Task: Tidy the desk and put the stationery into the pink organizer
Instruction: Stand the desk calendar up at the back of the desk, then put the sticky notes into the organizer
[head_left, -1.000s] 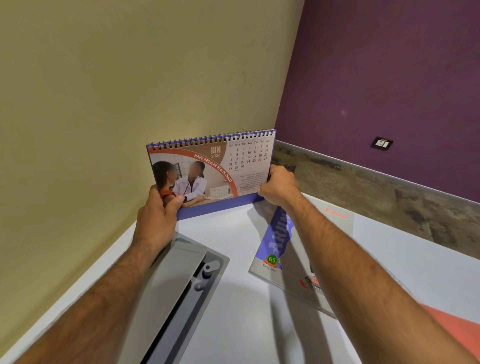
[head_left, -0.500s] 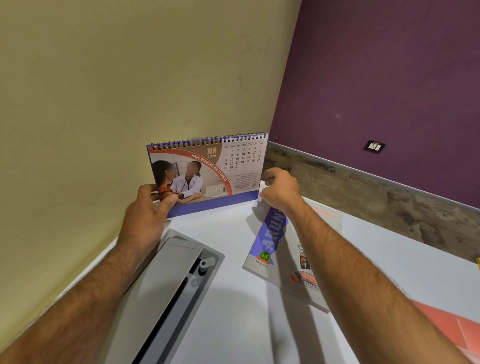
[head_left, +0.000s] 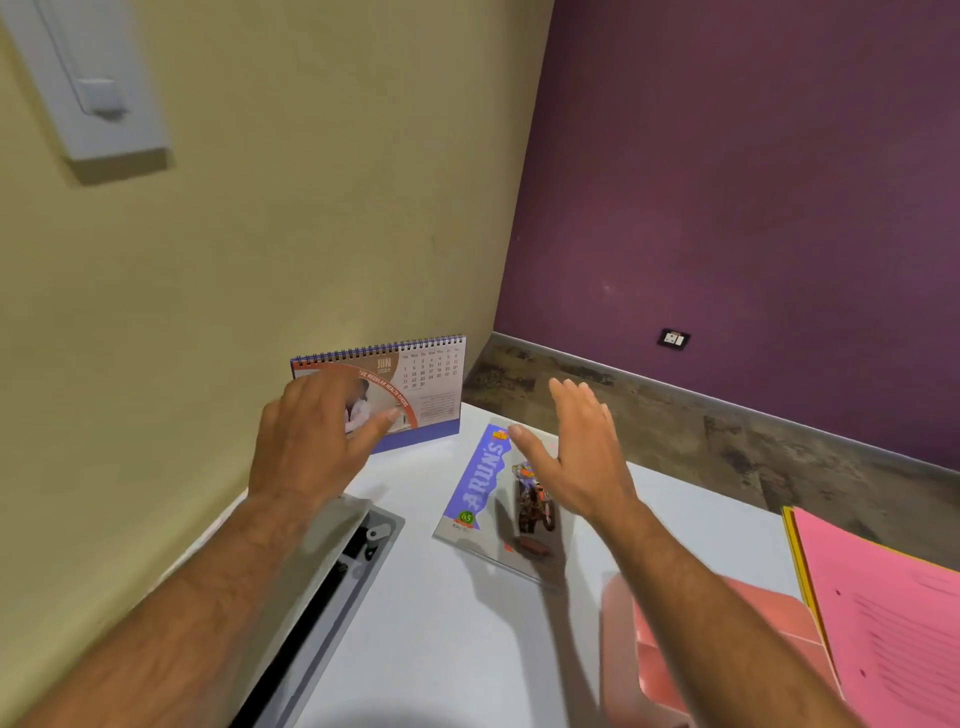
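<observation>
Both hands have let go of the desk calendar (head_left: 415, 384); near the right edge sits the pink organizer (head_left: 727, 639), partly hidden; left hand (head_left: 311, 441) and right hand (head_left: 582, 457) hover empty, fingers spread; beyond, the calendar stands upright in the white desk's (head_left: 441, 623) far corner.

A white desk (head_left: 441, 623) is sitting in the corner. A calendar (head_left: 426, 384) is standing up on it, just past the left fingers (head_left: 311, 400). A notebook (head_left: 480, 483) is lying flat under the right fingers (head_left: 571, 400). A gray slot (head_left: 332, 582) is running along below the left fingers. Pink folders (head_left: 883, 613) and a pink organizer (head_left: 727, 639) are resting far right of the right fingers.
</observation>
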